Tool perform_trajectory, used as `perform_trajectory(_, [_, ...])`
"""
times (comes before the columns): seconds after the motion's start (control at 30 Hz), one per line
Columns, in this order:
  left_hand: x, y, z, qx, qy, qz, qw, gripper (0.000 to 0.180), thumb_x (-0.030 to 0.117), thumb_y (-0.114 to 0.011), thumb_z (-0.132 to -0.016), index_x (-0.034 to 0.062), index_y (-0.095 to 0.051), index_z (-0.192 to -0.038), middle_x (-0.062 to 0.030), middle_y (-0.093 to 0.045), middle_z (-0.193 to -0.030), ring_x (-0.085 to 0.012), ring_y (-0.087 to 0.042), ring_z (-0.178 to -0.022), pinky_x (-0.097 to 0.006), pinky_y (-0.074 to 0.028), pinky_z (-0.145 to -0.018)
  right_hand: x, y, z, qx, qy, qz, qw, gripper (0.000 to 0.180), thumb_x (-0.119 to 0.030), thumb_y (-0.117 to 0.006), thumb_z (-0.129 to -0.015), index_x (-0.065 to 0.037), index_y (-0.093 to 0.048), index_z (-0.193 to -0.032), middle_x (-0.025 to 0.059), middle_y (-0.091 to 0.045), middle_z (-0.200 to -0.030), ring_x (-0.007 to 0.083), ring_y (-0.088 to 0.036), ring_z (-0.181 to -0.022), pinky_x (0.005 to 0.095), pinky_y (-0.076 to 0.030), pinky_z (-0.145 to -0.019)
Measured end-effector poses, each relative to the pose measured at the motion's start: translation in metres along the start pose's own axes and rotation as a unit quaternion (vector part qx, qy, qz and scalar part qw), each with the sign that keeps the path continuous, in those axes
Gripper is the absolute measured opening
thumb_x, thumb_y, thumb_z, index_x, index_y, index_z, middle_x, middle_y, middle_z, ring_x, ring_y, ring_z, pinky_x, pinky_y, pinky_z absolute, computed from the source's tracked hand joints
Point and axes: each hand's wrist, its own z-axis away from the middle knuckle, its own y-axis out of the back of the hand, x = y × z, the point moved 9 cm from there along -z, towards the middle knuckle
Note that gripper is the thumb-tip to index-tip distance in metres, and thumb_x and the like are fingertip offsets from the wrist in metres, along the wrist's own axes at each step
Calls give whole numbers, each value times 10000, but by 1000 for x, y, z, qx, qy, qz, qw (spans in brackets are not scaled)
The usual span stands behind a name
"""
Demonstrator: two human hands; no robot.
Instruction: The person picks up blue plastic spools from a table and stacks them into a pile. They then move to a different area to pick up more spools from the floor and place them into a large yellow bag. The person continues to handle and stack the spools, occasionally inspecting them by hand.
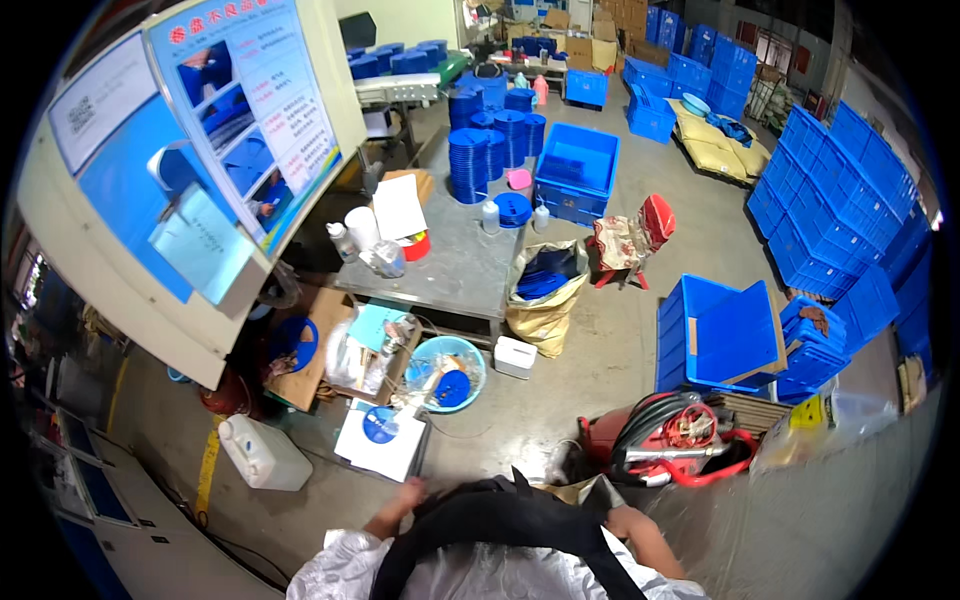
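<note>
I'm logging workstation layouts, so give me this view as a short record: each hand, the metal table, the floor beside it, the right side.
Left hand: nearest the white sheet; grip unclear
Right hand: nearest the red machine with black hose; grip unclear
Metal table: stacks of blue discs, bottles, papers
Floor beside table: open sack with blue pieces inside, light-blue basin, red chair
Right side: stacked blue crates
</note>
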Motion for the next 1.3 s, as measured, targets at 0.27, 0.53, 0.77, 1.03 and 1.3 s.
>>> perform_trajectory(0.27, [-8,35,-71,94,385,212,893,210,255,-511,-890,93,-642,-908,-117,-585,-689,-213,-548,-537,-369,-435,-477,81,324,-62,371,-8,-105,923,296,-281,-622,-828,-73,-642,-1037,200,-655,-931,370,-612,-920,447,-481,-795])
perform_trajectory(0.53, [170,37,-379,159,186,-105,964,301,329,-581,-811,86,-693,-947,-170,-673,-900,-316,-651,-858,-395,-507,-732,132,462,-188,227,98,-299,922,401,-269,-627,-848,-92,-576,-1204,186,-633,-1110,318,-621,-1005,374,-487,-848])
perform_trajectory(0.77, [579,-26,-598,83,-284,-289,910,239,255,-486,-858,56,-607,-807,-114,-661,-764,-319,-649,-770,-448,-505,-666,361,434,-271,294,-41,-464,835,294,-142,-652,-840,-26,-616,-1107,130,-677,-960,207,-647,-895,315,-497,-803])
perform_trajectory(1.03, [630,-73,-709,42,35,5,998,636,332,-622,-760,74,-469,-1321,-186,-411,-1393,-336,-394,-1278,-395,-337,-1061,579,492,-415,249,21,-681,688,196,25,-561,-846,-19,-598,-1033,72,-636,-870,134,-600,-756,235,-481,-692])
perform_trajectory(1.3, [645,-57,-712,122,116,77,983,557,263,-586,-797,73,-472,-1308,-197,-558,-1240,-353,-542,-1131,-396,-429,-961,643,766,-481,270,12,-419,867,262,6,-503,-862,47,-553,-1116,38,-585,-819,121,-508,-653,252,-426,-594])
